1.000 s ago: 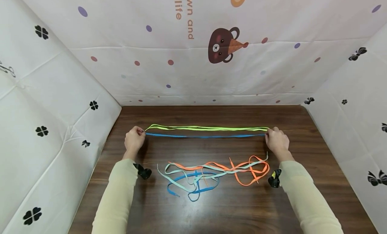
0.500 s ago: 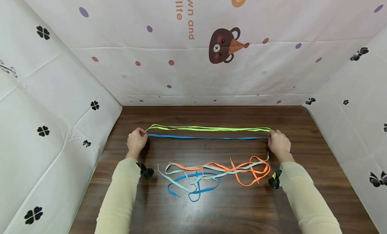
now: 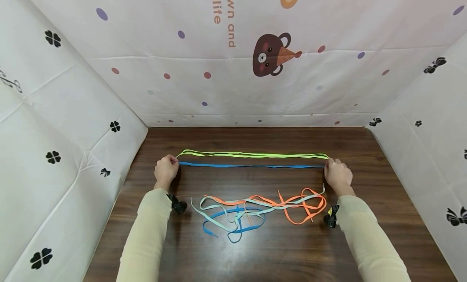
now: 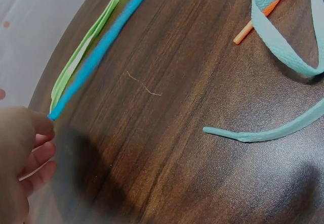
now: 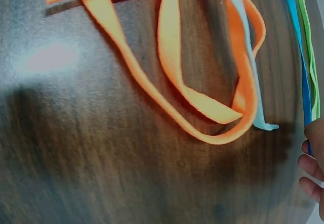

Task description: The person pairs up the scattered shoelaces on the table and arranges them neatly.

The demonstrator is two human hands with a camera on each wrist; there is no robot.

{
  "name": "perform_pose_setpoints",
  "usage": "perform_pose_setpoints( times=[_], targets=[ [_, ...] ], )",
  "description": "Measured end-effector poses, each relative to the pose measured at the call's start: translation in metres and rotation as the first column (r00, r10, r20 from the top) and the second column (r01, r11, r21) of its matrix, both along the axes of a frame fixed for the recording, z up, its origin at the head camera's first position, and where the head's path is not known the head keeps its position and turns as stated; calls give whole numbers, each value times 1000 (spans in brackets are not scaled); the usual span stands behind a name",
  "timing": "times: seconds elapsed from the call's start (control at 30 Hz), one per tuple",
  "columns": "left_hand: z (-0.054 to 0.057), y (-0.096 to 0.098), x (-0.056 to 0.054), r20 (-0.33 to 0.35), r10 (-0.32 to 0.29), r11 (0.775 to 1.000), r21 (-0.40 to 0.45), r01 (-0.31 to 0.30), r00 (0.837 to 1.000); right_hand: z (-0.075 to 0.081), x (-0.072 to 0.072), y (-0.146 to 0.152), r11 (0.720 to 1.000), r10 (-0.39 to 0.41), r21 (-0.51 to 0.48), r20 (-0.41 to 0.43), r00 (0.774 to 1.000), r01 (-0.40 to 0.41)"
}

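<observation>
Blue lace (image 4: 95, 58) farther fr. green lace (image 3: 268, 155), in hands (image 3: 166, 170) (image 3: 338, 174)

Stretched blue lace (image 4: 97, 55): ends hidden; right hand (image 5: 314, 166): cropped, right wrist view.

- The left arm (image 3: 147, 235), sleeved, reaches forward at an inward slant.
- The right arm (image 3: 369, 235), sleeved too, reaches forward, well apart from the left.
- The left hand (image 3: 166, 170) pinches at its fingertips (image 4: 44, 125), other fingers bent.
- The right hand (image 3: 338, 175) pinches likewise, its back upward.
</observation>
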State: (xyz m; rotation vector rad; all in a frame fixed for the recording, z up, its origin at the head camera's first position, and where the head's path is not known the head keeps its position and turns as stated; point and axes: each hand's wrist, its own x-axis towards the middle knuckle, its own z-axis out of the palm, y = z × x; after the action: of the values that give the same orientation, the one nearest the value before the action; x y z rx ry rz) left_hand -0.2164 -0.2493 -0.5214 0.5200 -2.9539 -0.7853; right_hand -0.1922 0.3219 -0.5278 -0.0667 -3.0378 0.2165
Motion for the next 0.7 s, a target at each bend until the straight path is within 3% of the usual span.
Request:
perform_pose_setpoints(
  times=[0.2,0.4,0.7],
  targets=[
    [-2,1,0,42,-38,999,-1,38,998,-4,4,1,1000,8,-3,12,1000,-7],
    [-6,3,0,32,-41,999,-7,41,999,-6,5,1,1000,3,-3,10,1000,-3],
    [-11,1,4,19,-65,998,4,65,998,-6,8,-3,1000,-16,-15,84,996,17]
  ],
)
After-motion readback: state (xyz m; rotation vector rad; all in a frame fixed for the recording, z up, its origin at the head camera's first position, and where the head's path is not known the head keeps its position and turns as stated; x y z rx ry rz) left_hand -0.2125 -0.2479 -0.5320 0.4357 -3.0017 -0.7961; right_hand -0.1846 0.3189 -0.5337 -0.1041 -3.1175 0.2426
